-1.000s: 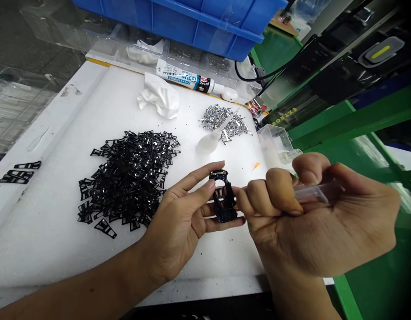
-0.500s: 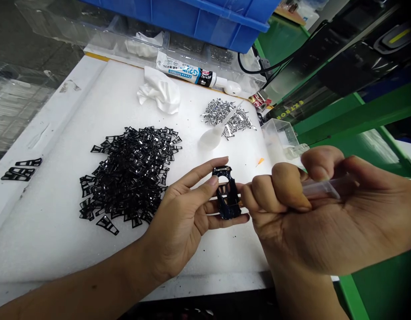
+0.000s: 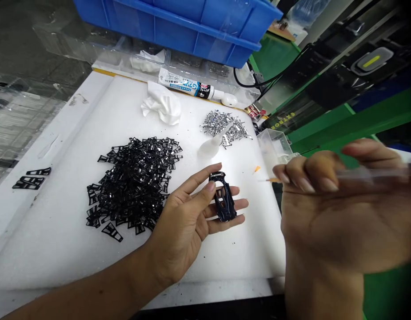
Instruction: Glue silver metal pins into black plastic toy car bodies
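Between thumb and fingers, my left hand (image 3: 188, 213) holds a small dark toy-car body (image 3: 224, 198) with cut-out openings, above the white mat. My right hand (image 3: 338, 200), partly blurred, is wrapped round a clear syringe (image 3: 372, 174) whose thin orange-based tip (image 3: 270, 180) points left, apart from the car body. To the left lies a heap of glossy black frame-like parts (image 3: 135, 178). Beyond my left hand are a translucent dropper bulb (image 3: 209, 147) and a pile of small silvery parts (image 3: 221, 124).
A crumpled white tissue (image 3: 161, 104) and a glue tube (image 3: 187, 84) lie near the mat's back edge, before a blue bin (image 3: 192, 26). An orange tip (image 3: 257, 169) lies on the mat. Several black parts (image 3: 30, 180) sit at the left edge, and a clear box (image 3: 273, 142) at the right.
My right hand has drawn back to the right with the syringe, away from the car body. My left hand still holds the body, which is now more fully visible. The view has shifted slightly.
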A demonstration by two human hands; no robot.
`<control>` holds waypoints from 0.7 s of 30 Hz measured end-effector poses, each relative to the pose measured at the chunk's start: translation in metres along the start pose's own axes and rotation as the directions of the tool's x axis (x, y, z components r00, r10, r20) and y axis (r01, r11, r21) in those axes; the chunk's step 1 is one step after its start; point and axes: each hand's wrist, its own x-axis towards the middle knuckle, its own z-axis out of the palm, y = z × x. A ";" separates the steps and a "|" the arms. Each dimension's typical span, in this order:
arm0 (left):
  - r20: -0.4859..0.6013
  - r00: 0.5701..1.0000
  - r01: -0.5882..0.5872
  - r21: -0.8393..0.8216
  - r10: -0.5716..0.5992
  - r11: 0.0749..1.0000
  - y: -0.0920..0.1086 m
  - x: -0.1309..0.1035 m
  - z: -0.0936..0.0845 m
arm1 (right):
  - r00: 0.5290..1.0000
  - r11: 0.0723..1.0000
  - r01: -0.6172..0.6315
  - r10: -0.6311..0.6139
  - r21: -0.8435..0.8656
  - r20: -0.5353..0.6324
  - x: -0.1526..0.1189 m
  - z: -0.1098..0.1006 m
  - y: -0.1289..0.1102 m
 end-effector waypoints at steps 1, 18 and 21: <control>-0.006 1.000 -0.001 0.001 0.001 1.000 0.000 0.000 0.000 | 0.999 0.999 0.023 -0.024 -0.025 -0.030 0.004 -0.001 0.005; 0.019 1.000 -0.010 0.034 0.010 0.999 -0.003 -0.001 -0.001 | 0.897 0.811 0.264 -0.008 -0.522 0.442 -0.049 -0.023 -0.010; 0.012 1.000 -0.008 0.047 0.007 0.999 -0.003 -0.001 -0.002 | 0.942 0.892 0.063 0.095 -0.448 0.322 -0.052 -0.028 -0.021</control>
